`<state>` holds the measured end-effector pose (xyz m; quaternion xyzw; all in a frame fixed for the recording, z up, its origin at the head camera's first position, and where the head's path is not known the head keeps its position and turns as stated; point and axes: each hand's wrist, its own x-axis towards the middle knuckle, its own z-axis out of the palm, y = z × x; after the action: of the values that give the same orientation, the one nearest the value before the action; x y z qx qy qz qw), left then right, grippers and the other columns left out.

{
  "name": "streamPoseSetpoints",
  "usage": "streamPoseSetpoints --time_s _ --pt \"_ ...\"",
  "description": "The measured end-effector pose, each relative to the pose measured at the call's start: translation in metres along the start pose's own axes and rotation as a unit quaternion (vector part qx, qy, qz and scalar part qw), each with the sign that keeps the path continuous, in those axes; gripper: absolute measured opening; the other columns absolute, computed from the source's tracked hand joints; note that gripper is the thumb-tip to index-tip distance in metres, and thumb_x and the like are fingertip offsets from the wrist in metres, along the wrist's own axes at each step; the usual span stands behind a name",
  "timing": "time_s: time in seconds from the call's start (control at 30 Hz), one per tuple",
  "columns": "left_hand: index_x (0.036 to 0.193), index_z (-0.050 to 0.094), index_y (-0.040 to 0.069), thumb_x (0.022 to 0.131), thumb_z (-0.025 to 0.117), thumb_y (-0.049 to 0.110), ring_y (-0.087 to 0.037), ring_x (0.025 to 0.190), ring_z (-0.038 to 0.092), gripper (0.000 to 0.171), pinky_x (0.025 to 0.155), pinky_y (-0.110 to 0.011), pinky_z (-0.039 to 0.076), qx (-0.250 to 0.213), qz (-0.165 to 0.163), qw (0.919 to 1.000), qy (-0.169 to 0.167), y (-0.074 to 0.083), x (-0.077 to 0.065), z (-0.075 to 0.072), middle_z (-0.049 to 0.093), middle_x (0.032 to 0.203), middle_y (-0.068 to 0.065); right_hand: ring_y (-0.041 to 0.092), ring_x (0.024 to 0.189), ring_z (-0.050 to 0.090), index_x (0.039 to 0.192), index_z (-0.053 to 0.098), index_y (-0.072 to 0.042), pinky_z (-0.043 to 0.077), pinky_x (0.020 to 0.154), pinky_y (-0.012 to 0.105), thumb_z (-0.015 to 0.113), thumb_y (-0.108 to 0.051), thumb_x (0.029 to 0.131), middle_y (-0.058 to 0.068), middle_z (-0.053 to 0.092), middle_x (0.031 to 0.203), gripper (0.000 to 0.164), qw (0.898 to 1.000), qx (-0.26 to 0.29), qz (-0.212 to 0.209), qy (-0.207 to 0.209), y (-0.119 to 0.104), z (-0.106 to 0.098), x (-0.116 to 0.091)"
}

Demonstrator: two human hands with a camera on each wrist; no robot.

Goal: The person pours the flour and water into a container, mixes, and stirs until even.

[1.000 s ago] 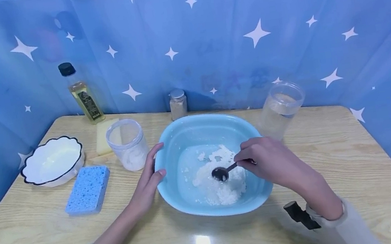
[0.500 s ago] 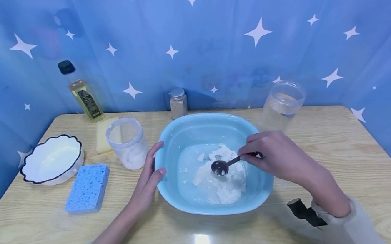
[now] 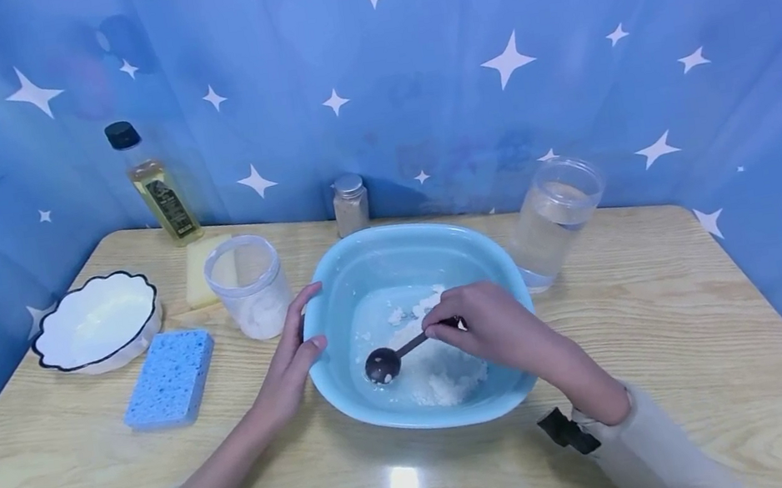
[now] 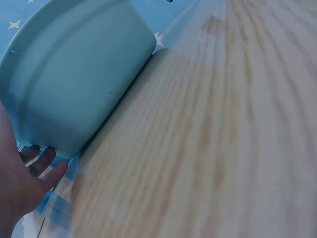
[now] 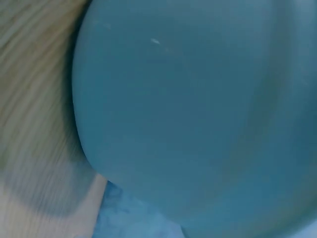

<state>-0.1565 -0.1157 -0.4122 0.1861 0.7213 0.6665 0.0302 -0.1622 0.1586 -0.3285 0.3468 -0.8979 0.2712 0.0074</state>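
A light blue plastic basin (image 3: 431, 421) stands on the table with white powder (image 3: 449, 379) spread over its floor. My left hand (image 3: 289, 362) grips the basin's left rim, thumb at the top edge and fingers along the outer wall; in the left wrist view those fingers (image 4: 43, 161) lie against the basin's side. With my right hand (image 3: 489, 322) I pinch the handle of a dark, round-bowled spoon (image 3: 383, 366), low inside the basin. The spoon's bowl is at the left edge of the powder. In the right wrist view the basin's outer wall (image 5: 173, 109) hides the hand and spoon.
Left of the basin are a clear jar (image 3: 249, 286) of white powder, a blue sponge (image 3: 170, 378), a white scalloped bowl (image 3: 99, 321), a yellowish block (image 3: 202, 276) and an oil bottle (image 3: 163, 194). Behind stands a small shaker jar (image 3: 351, 206); a water jug (image 3: 554, 219) is at right.
My right hand has moved left across the basin, carrying the spoon's bowl from the middle of the powder to its left edge. The left hand keeps its grip on the rim.
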Motion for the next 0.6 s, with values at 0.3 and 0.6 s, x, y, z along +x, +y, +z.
streamPoseSetpoints --time_s 0.3,0.6 --pt "0.146 0.021 0.029 0.095 0.035 0.012 -0.028 0.132 0.029 0.056 0.092 -0.043 0.043 -0.003 0.008 0.9999 -0.008 0.0 0.0 0.0 0.018 0.151 -0.001 0.01 0.05 0.037 0.062 0.062 -0.016 0.033 0.05 0.027 0.062 -0.012 0.088 -0.006 0.042 0.053 0.026 0.988 -0.105 0.09 0.064 0.006 -0.007 0.0" --pt "0.146 0.022 0.029 0.095 0.036 0.013 -0.031 0.129 0.033 0.055 0.088 -0.046 0.045 -0.011 0.014 0.9998 -0.01 -0.002 0.0 0.0 0.02 0.15 -0.004 0.012 0.053 0.041 0.087 0.074 -0.007 0.035 0.051 0.028 0.065 -0.009 0.086 -0.002 0.058 0.068 0.009 0.988 -0.09 0.103 0.078 0.008 -0.031 -0.009"
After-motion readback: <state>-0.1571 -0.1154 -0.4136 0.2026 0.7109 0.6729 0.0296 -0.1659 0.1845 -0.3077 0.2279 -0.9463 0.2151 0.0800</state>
